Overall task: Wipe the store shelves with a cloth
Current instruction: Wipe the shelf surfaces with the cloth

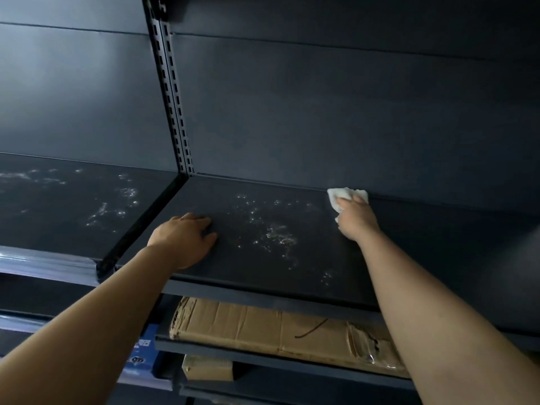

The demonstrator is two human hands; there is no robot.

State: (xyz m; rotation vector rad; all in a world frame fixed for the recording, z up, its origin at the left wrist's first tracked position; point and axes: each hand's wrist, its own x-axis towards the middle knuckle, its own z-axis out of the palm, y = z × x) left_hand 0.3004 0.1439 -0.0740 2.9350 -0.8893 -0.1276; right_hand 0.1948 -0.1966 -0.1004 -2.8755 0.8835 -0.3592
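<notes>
A dark metal shelf (248,267) runs across the middle of the view, speckled with pale dust and smears. My right hand (356,219) presses a white cloth (343,195) onto the shelf near its back edge, right of centre. My left hand (187,238) rests palm down on the shelf near its left front corner, fingers curled a little, nothing in it. The dusty patch lies between the two hands.
A slotted upright post (172,92) divides this bay from the dusty shelf on the left (67,206). A dark back panel (350,112) rises behind. Below lie a flat cardboard box (263,325), a smaller box (207,368) and a blue package (144,352).
</notes>
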